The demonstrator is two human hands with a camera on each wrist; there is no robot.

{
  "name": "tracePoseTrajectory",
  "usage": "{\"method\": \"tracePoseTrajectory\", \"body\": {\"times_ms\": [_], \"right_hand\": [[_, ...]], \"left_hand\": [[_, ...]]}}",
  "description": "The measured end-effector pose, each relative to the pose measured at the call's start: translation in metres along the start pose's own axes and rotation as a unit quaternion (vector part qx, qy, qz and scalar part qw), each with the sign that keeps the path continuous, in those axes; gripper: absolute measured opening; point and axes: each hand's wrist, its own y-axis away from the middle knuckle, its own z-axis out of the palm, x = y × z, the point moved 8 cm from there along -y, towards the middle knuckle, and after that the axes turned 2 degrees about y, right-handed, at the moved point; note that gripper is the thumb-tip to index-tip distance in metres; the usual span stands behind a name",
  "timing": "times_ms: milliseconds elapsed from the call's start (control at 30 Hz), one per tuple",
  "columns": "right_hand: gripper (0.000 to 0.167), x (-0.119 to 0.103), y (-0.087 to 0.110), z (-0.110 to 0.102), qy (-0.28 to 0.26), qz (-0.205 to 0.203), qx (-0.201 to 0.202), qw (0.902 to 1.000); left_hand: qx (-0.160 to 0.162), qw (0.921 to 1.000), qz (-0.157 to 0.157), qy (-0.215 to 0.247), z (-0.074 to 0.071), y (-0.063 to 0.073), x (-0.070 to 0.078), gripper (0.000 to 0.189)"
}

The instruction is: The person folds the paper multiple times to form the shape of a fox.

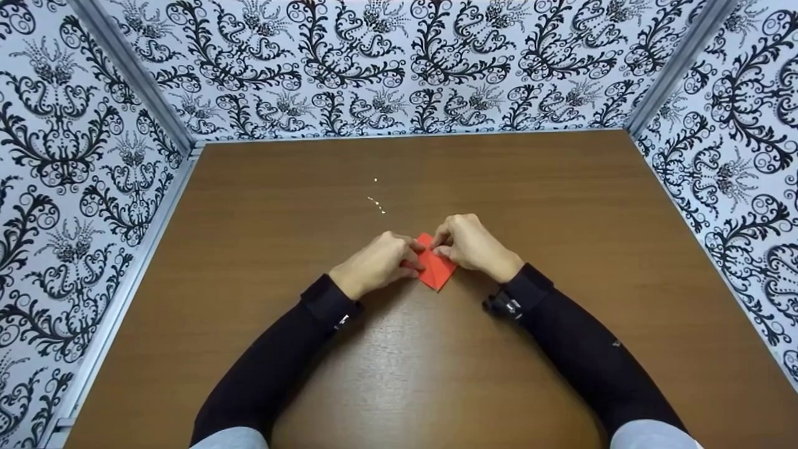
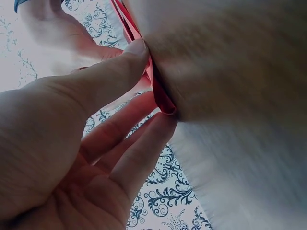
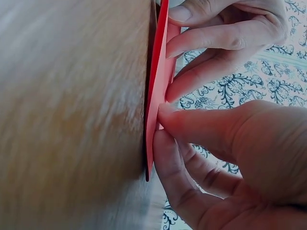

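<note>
A small folded piece of red paper (image 1: 437, 269) lies on the wooden table between both hands. Creases run across it, and its near corner points towards the person. From the left, the left hand (image 1: 388, 257) rests its fingers and thumb on the paper, pressing it; its fingers (image 2: 144, 148) look fairly straight in the left wrist view. The right hand (image 1: 472, 244) pinches a part of the red paper (image 3: 154, 96) between thumb and forefinger on the right side. Fingers cover parts of the paper, so its full fold is hidden.
The brown wooden table (image 1: 268, 206) spreads around the hands. Small white specks (image 1: 377, 204) show on it beyond the paper. Patterned black-and-white panels (image 1: 386, 68) stand at the back and on both sides, with metal posts (image 1: 140, 72) at the corners.
</note>
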Motion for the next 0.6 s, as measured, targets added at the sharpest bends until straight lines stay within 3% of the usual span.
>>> {"method": "tracePoseTrajectory", "body": {"times_ms": [600], "right_hand": [[0.009, -0.001, -0.012, 0.006, -0.013, 0.040, -0.008, 0.9991]], "left_hand": [[0.012, 0.9997, 0.020, 0.012, -0.003, 0.002, 0.001, 0.010]]}}
